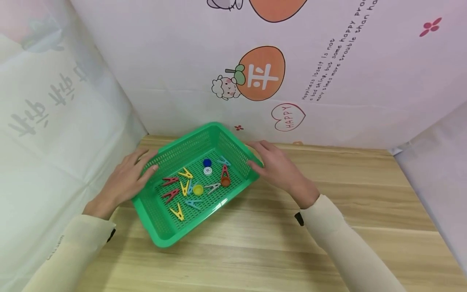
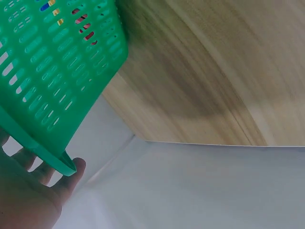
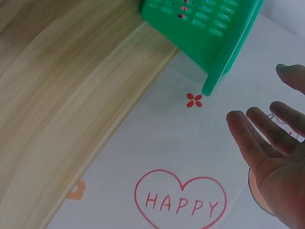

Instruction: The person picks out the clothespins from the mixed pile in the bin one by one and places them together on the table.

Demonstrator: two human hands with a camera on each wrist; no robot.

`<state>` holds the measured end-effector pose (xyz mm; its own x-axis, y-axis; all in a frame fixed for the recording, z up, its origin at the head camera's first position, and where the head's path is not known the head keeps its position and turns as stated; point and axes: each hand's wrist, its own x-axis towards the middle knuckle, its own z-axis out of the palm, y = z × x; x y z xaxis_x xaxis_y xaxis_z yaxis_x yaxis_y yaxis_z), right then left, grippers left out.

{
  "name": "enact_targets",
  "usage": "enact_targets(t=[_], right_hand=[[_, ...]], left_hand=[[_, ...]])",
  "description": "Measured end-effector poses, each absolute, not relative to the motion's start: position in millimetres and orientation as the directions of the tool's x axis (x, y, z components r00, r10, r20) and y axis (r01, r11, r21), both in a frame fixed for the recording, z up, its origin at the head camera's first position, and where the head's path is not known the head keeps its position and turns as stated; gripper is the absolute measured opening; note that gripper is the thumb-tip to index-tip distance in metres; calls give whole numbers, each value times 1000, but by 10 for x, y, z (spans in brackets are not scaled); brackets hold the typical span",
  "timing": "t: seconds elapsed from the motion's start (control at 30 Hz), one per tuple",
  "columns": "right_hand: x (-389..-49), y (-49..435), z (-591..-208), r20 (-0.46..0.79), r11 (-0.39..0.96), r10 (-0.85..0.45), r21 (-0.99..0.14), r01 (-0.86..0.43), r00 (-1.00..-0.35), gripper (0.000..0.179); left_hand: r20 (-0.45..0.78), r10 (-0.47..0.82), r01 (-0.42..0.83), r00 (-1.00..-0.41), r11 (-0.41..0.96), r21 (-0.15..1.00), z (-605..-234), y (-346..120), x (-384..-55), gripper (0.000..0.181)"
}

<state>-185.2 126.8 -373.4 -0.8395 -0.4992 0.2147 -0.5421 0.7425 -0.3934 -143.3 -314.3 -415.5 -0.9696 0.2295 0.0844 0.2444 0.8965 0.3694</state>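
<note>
A green plastic basket (image 1: 189, 227) with slotted walls sits on the wooden table, turned at an angle. Inside lie several clothespins, among them a yellow clothespin (image 1: 177, 212), a red clothespin (image 1: 170, 196) and a blue clothespin (image 1: 193, 203), with several bottle caps, including a yellow cap (image 1: 198, 190). At the left rim is my left hand (image 1: 125, 178), fingers spread and loosely extended over the edge; contact is hard to tell. My right hand (image 1: 277, 166) is beside the right end. In the right wrist view its fingers are extended and apart from the basket.
A printed white sheet (image 1: 182, 61) covers the wall right behind the basket. Another white sheet (image 1: 47, 142) hangs along the left side. The wooden table (image 1: 350, 190) extends to the right and toward me, up to a pale side wall (image 1: 441, 154).
</note>
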Motion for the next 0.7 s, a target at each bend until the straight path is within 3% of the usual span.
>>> enact_targets(t=[0.7], right_hand=[[-1845,826,-3745,176,715,-557,-396,-577,-811,55]], left_hand=[[98,221,242,-970,887,393,-4336,-3163,-1441,59]])
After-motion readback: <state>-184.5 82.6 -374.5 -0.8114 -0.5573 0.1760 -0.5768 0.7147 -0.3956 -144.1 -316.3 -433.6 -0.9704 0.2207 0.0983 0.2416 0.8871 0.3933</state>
